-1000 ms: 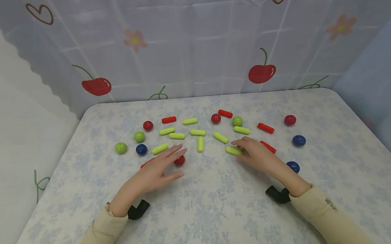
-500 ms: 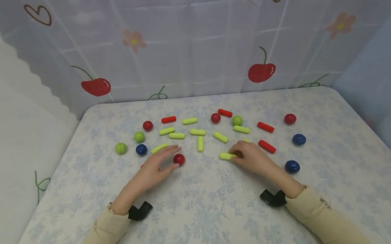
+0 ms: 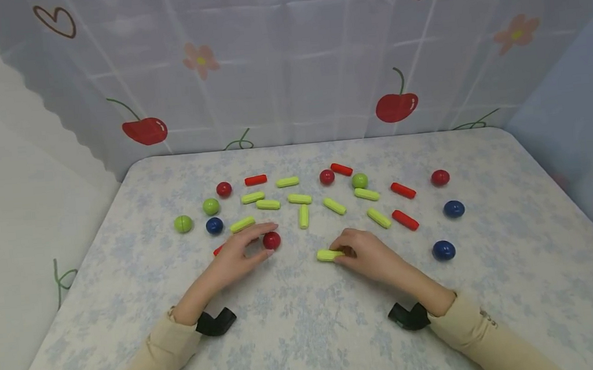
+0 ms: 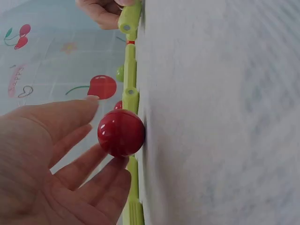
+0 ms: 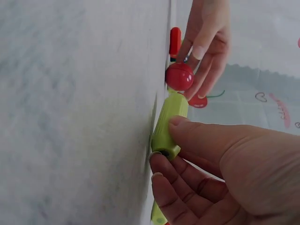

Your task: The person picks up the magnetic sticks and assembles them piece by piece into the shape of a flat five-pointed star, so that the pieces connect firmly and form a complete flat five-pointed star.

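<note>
My right hand (image 3: pixel 367 254) pinches a lime-green ribbed toy rod (image 3: pixel 327 255) between thumb and fingers, low over the table in front of the other pieces. In the right wrist view the thumb presses the side of the rod (image 5: pixel 169 124), whose near end shows a dark round hole. My left hand (image 3: pixel 236 251) reaches around a glossy red ball (image 3: pixel 272 240), fingers beyond it and thumb on the near side. From the left wrist, a gap shows between the thumb and the red ball (image 4: pixel 121 133), with fingertips right at its lower edge.
Several lime-green rods (image 3: pixel 300 198) lie scattered in the middle, with red rods (image 3: pixel 405 219) among and beside them. Green balls (image 3: pixel 183 223), blue balls (image 3: pixel 443 250) and more red balls (image 3: pixel 439 178) sit around them. A patterned curtain (image 3: pixel 276 64) hangs behind the table (image 3: pixel 308 335).
My right hand has taken hold of a lime-green rod and drawn it left and nearer, away from the others. My left hand has lowered and its fingers have closed in around the red ball.
</note>
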`<state>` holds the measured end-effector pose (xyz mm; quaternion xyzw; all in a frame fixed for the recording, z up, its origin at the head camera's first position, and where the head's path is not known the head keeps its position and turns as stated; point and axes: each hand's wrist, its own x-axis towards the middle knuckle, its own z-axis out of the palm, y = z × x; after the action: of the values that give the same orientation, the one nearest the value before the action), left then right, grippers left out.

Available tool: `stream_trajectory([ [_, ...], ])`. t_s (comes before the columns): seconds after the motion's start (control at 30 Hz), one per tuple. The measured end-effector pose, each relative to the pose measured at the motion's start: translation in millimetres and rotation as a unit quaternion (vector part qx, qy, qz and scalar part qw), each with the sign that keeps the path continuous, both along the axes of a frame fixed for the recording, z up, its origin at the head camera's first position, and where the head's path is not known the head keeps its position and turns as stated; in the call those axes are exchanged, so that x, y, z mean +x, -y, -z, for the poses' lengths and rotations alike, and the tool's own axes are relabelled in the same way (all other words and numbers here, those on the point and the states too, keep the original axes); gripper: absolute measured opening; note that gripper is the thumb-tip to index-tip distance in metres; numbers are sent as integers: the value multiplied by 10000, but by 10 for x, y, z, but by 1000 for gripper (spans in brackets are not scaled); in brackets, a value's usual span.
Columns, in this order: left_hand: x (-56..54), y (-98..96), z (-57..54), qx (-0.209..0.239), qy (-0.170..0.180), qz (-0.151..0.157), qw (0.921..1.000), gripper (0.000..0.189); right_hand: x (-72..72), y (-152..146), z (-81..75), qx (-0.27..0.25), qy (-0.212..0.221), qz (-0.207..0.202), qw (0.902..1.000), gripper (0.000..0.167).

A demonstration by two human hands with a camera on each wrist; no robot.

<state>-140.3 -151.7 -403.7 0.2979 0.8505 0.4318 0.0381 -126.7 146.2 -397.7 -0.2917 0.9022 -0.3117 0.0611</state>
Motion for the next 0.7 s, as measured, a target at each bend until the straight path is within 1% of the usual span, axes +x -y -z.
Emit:
stream_trajectory([
  [0.1,-2,3,38,-11,46,34,10000,48,7,-2,24,-68,27,-32,10000,16],
  [0.2,-3,10,82,-29,-20,103,9999,47,9,-22,46,-246,81,-52,9997,17],
  [0.37,-8,8,146,-18,-32,153,9999,46,-1,-131,81,-500,263,-193,9982,26],
  [0.43,-9,4,153,-23,-4,105,9999,46,-13,-178,101,-574,338,-223,9975,28],
  [0.5,-13,4,159,-29,13,33,10000,45,-25,-207,128,-685,350,-228,9968,26],
  [0.7,-32,21,185,-53,34,-185,9998,44,-33,-185,218,-1035,116,-174,9944,20],
])
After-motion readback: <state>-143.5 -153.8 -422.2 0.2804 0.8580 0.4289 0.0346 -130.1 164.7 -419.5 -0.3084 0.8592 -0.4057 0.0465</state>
